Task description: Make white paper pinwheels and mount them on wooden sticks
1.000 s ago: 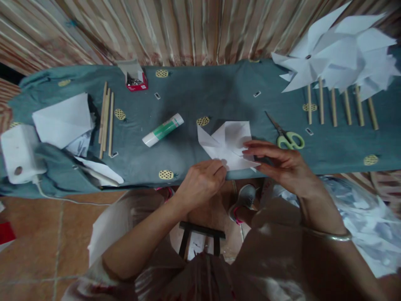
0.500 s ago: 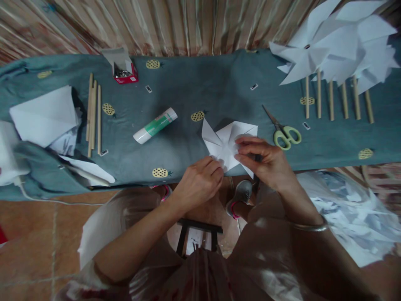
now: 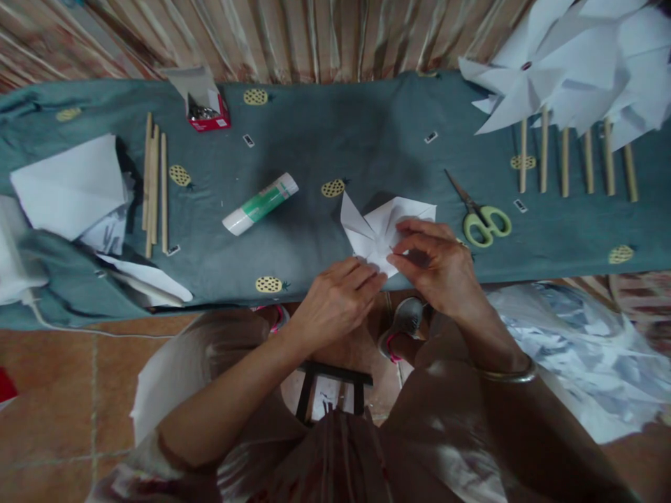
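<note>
A white paper pinwheel (image 3: 374,234) with folded, pointed blades lies near the front edge of the cloth-covered table, between both hands. My left hand (image 3: 343,297) is closed on its lower left part, the fingertips pressed together at the paper. From the right, my right hand (image 3: 443,262) pinches the pinwheel close to its centre with thumb and fingers. The hands cover its lower and right blades. Green-handled scissors (image 3: 485,220) lie just right of my right hand. A white and green glue stick (image 3: 261,204) rests to the left of the pinwheel.
Finished pinwheels on sticks (image 3: 556,77) are piled at the far right. Loose wooden sticks (image 3: 154,188), white paper sheets (image 3: 68,185) and an opened red box (image 3: 210,117) of small metal pieces occupy the left. A plastic bag of paper scraps (image 3: 581,356) is below the table's right side.
My left hand has shifted slightly right along the pinwheel's lower edge. My right fingers have moved a little closer to its centre. The whole view has shifted slightly.
</note>
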